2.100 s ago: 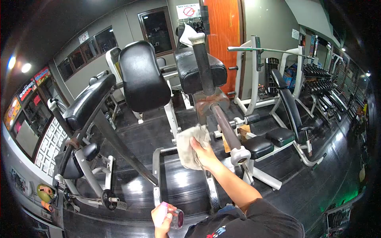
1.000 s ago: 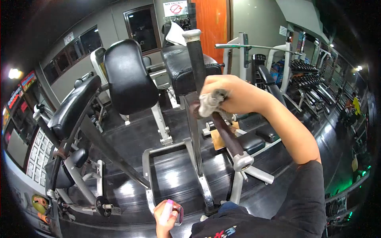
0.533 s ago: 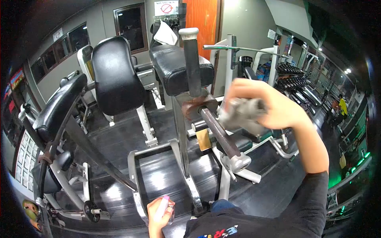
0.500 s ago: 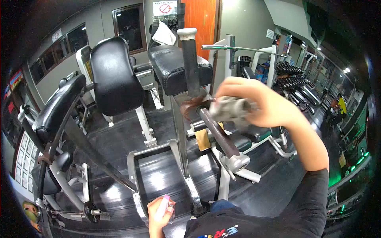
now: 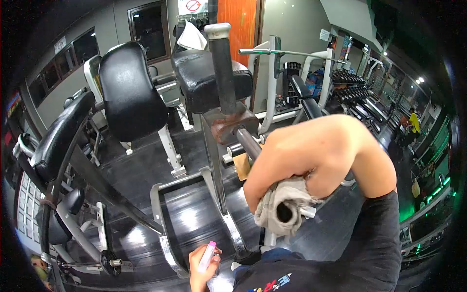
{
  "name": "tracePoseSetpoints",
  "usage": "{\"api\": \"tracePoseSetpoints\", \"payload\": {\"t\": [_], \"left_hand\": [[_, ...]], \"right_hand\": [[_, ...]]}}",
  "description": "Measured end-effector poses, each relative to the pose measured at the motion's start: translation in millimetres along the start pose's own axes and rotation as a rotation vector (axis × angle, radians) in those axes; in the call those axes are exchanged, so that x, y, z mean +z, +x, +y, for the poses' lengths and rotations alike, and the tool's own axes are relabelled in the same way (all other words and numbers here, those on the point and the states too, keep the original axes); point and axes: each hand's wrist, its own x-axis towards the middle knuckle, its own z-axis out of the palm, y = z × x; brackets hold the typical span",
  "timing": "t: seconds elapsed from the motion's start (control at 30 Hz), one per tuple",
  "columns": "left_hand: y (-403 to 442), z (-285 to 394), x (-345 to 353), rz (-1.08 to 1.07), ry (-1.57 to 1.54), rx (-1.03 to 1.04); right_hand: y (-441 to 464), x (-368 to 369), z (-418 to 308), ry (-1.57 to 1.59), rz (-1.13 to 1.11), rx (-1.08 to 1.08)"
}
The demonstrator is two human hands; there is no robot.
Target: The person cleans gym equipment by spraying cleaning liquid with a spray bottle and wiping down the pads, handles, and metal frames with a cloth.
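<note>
My right hand (image 5: 311, 155) is closed on a crumpled grey cloth (image 5: 275, 221), bunched round a dark hollow, at the outer part of a forward-pointing bar (image 5: 249, 144) on the machine. Hand and cloth hide most of that bar, and how far the cloth goes round it cannot be seen. Low in the view, my left hand (image 5: 197, 267) grips a small spray bottle with a pink and white top (image 5: 208, 254); its clear body is mostly behind the fingers. A dark upright handle (image 5: 223, 73) with a pale cap rises above the bar.
The machine has a black arm pad (image 5: 63, 134), a back pad (image 5: 129, 90) and a metal base frame (image 5: 158, 214). A white towel (image 5: 191, 36) hangs behind. Dumbbell racks (image 5: 351, 92) line the right side, where a person in yellow (image 5: 414, 122) is far off.
My right hand has come down and toward me with the cloth, from the bar's inner part to its outer part. My left hand stays low with the bottle. The view has shifted slightly.
</note>
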Motion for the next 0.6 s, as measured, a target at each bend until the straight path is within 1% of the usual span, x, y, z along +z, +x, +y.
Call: {"api": "tracePoseSetpoints", "payload": {"t": [0.07, 0.1, 0.13, 0.2, 0.23, 0.27, 0.33, 0.37, 0.43, 0.47, 0.5, 0.53, 0.57, 0.6], "left_hand": [[1.9, 2.6, 5.0, -0.027, 0.069, 0.049], [-0.4, 7.9, 7.3, -0.022, 0.05, -0.022], [0.3, 12.8, 10.2, -0.026, 0.062, -0.032], [5.5, 21.8, 15.8, -0.02, 0.109, 0.057], [9.2, 27.2, 20.1, -0.001, 0.139, 0.129], [8.8, 29.5, 22.6, -0.002, 0.155, 0.131], [4.5, 31.2, 29.6, 0.027, 0.133, 0.09], [1.6, 32.9, 35.7, 0.029, 0.141, 0.085], [-3.3, 36.6, 49.2, 0.099, 0.131, 0.073], [-6.2, 39.3, 56.0, 0.115, 0.14, 0.072], [-9.3, 42.4, 62.9, 0.141, 0.099, 0.007], [-12.1, 45.3, 71.2, 0.173, 0.056, -0.059], [-14.6, 46.5, 79.1, 0.204, 0.066, -0.064], [-16.5, 45.6, 84.2, 0.228, 0.055, -0.096]], "right_hand": [[-9.8, 0.3, 5.1, -0.017, 0.111, -0.133], [-10.5, 1.9, 14.9, -0.122, 0.276, -0.214], [-7.9, 4.6, 31.4, -0.318, 0.444, -0.256], [-13.7, 12.1, 39.6, -0.487, 0.377, -0.238], [-14.5, 20.1, 50.7, -0.244, 0.276, -0.298], [-20.3, 28.8, 58.6, -0.18, 0.366, -0.438], [-38.2, 31.3, 72.8, -0.141, 0.431, -0.534], [-49.1, 35.1, 83.7, -0.135, 0.434, -0.541], [-70.5, 43.7, 114.3, 0.329, 0.5, -0.657], [-75.2, 60.6, 130.5, 0.573, 0.555, -0.633], [-69.9, 85.1, 147.1, 0.759, 0.678, -0.556], [-57.5, 102.4, 164.9, 0.688, 0.738, -0.441], [-35.6, 144.4, 203.4, 0.742, 0.865, -0.146], [-16.8, 147.4, 183.3, 1.058, 0.781, -0.006]]}}
